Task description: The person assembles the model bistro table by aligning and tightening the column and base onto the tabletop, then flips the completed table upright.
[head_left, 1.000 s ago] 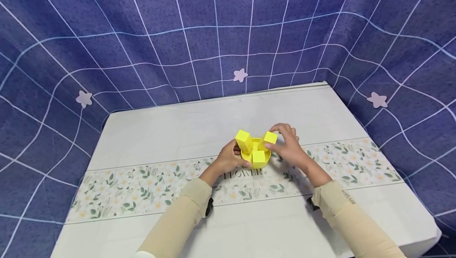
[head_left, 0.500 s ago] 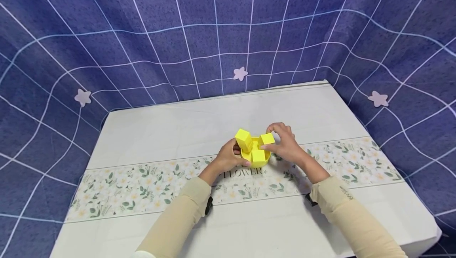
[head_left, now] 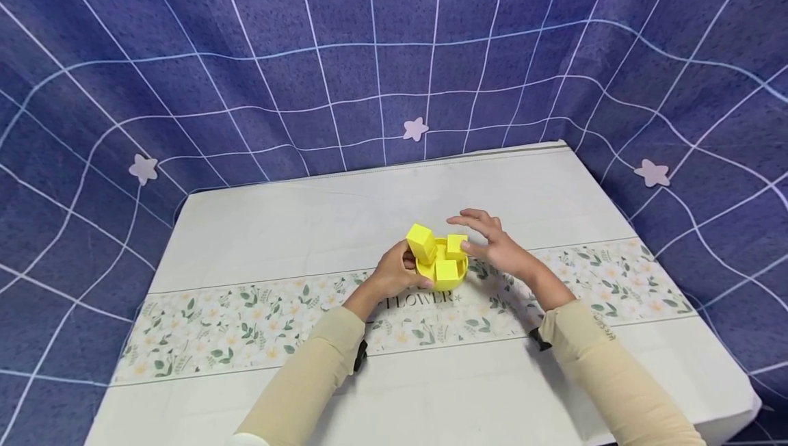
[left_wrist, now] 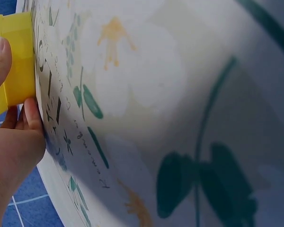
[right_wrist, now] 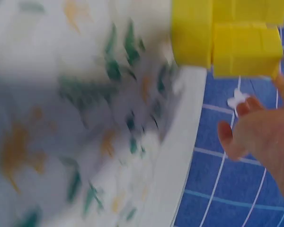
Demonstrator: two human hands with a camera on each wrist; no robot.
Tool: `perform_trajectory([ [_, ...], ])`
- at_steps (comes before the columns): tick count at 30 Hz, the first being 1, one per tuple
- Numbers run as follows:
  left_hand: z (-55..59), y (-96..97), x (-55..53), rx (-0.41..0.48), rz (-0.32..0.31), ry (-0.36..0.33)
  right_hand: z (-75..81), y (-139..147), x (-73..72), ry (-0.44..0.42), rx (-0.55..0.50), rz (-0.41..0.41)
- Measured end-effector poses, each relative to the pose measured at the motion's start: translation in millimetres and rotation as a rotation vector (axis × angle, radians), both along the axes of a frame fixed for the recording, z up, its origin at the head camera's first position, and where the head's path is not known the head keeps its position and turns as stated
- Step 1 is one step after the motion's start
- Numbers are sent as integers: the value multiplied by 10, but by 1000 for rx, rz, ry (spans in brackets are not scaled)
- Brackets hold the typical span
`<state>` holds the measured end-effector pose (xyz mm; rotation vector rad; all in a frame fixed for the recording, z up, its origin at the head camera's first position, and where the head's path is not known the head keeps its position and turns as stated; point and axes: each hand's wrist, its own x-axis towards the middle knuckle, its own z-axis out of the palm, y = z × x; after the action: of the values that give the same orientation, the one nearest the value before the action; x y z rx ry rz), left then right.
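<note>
A round yellow base stands on the table in the head view, with yellow square-ended blocks set in it. The left block rises highest and leans a little; the front block and the back right block sit lower. My left hand grips the base from the left, thumb at its front, fingers partly hidden behind; the left wrist view shows that thumb lying on the yellow wall. My right hand has its fingers extended past the back right block, its thumb at that block's edge.
A white tablecloth with a floral printed band covers the table. Blue curtains with a line grid and stars stand behind and at the sides.
The back right block has come upright and shifted left, settling into the base. My right hand's fingers have loosened and spread off it. The left hand stays in place.
</note>
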<state>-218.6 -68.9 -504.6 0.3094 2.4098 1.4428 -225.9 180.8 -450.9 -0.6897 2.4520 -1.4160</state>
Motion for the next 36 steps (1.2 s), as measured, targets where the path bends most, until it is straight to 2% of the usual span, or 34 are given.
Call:
perform_trajectory([
  [2,3,-8,2,7,0,-2,-20,67,-62,-41,7,60],
  [5,11,-4,7,13,-7,-1,14,93,-96,-104,13,104],
  [8,8,1,7,16,-18,3,15,61,-118,-84,38,105],
  [11,0,4,5,17,-23,9,-9,-25,-124,-54,51,48],
  [18,2,8,7,29,-26,-1,-118,-260,-104,15,89,-166],
  [22,10,9,5,6,-19,-1,-164,-324,-112,69,105,-246],
  [24,13,10,5,1,-15,0,-158,-327,-114,83,112,-260],
  [27,13,9,1,-9,-12,1,-122,-296,-109,70,117,-227],
  [33,7,7,-4,-22,-13,6,-48,-165,-107,-2,68,-54],
  [36,6,10,-3,-18,-15,6,-31,-141,-116,-29,41,-29],
])
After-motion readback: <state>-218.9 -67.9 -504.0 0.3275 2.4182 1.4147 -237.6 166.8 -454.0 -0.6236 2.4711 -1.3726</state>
